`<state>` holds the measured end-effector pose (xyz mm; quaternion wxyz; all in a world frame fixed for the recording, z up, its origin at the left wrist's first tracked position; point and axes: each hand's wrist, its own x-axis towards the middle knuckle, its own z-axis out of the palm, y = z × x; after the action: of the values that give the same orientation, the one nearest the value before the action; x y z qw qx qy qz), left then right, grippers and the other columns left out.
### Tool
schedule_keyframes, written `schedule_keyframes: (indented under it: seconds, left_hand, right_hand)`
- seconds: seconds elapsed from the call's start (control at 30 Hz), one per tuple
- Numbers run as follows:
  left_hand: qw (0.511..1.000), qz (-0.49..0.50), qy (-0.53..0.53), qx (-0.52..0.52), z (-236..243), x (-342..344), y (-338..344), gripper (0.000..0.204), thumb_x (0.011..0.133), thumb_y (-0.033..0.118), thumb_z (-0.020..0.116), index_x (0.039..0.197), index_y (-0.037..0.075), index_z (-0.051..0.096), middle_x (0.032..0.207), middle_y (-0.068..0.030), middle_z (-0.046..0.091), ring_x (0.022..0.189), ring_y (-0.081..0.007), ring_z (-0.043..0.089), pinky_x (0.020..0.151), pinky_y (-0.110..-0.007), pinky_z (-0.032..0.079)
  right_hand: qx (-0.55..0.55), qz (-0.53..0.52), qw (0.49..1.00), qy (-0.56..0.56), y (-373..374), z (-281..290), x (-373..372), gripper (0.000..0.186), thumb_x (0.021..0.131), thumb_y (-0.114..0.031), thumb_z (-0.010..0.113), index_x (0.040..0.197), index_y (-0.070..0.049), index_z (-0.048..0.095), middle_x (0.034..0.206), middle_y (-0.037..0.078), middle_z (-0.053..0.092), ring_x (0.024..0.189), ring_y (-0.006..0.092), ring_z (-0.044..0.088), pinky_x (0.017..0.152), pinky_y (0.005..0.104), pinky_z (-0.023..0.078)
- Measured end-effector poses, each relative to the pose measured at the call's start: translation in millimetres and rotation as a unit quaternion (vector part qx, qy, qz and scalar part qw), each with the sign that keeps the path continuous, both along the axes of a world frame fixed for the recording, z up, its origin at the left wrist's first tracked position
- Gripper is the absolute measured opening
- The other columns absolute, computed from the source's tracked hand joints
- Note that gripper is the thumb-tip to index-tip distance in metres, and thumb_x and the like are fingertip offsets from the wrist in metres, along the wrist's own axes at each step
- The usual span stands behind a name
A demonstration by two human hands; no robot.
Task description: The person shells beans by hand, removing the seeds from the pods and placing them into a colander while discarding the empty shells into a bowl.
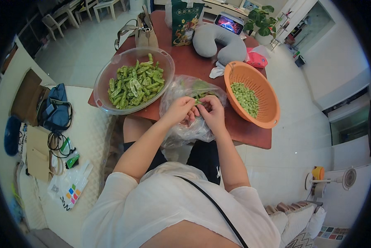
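Both hands meet over a crumpled clear plastic bag of green pods at the table's near edge. My left hand and my right hand pinch a green pod between their fingertips. Left of them sits a clear plastic bowl heaped with green pods, some split open. To the right, an orange colander holds shelled green beans.
The red-brown table also carries a handbag, green package, grey neck pillow, propped screen, tissue and pink pack. A cushioned seat with bags lies left; a fan stands right.
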<state>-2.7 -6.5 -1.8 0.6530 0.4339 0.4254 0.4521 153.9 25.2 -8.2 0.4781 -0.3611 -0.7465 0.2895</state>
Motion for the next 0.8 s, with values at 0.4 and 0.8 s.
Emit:
schedule_keyframes:
  seconds: [0.4, 0.8]
  left_hand:
    - [0.996, 0.056, 0.035, 0.067, -15, 9, -1, 0.019, 0.093, 0.016, 0.045, 0.102, 0.001, 0.053, 0.069, -0.0019, 0.057, 0.049, -0.0059, 0.051, 0.04, -0.02, 0.04]
    - [0.979, 0.097, 0.155, 0.095, -2, 15, -13, 0.021, 0.091, 0.017, 0.048, 0.093, -0.001, 0.058, 0.058, -0.0042, 0.057, 0.045, -0.0091, 0.052, 0.04, -0.024, 0.04]
  right_hand:
    - [0.034, -0.042, 0.999, 0.001, -4, -3, -6, 0.012, 0.071, -0.003, 0.067, 0.081, 0.0, 0.06, 0.077, 0.009, 0.058, 0.065, 0.0196, 0.059, 0.057, 0.0279, 0.048]
    - [0.141, -0.1, 0.975, -0.137, -11, 2, -7, 0.012, 0.068, -0.006, 0.064, 0.078, -0.003, 0.059, 0.076, 0.013, 0.059, 0.07, 0.0309, 0.059, 0.061, 0.0375, 0.048]
